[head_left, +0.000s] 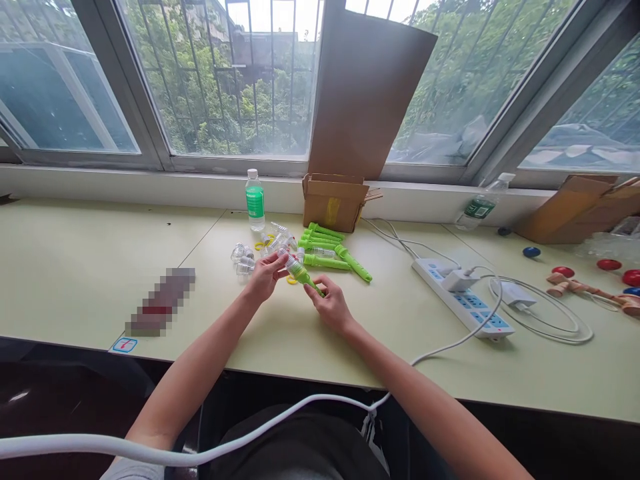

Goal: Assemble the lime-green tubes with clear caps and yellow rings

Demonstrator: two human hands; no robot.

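Note:
My left hand (265, 275) is closed in a pinch around a clear plastic cap (291, 263). This cap sits at the upper end of a green plastic handle (303, 275), whose lower end my right hand (331, 304) grips. Together the two pieces slant up to the left, just above the table. Behind my hands lies a group of similar green handles (327, 263), some crossing each other. More clear plastic caps (245, 265) are heaped beyond my left hand, with a few yellow rings (292, 281) among the pieces.
A water bottle (255, 203) and a cardboard box (333, 203) stand at the back. To the right are a power strip (465, 300) with white cables, another bottle (483, 205) and wooden toys with red balls (609, 265). A white cable (280, 423) crosses in front of my lap.

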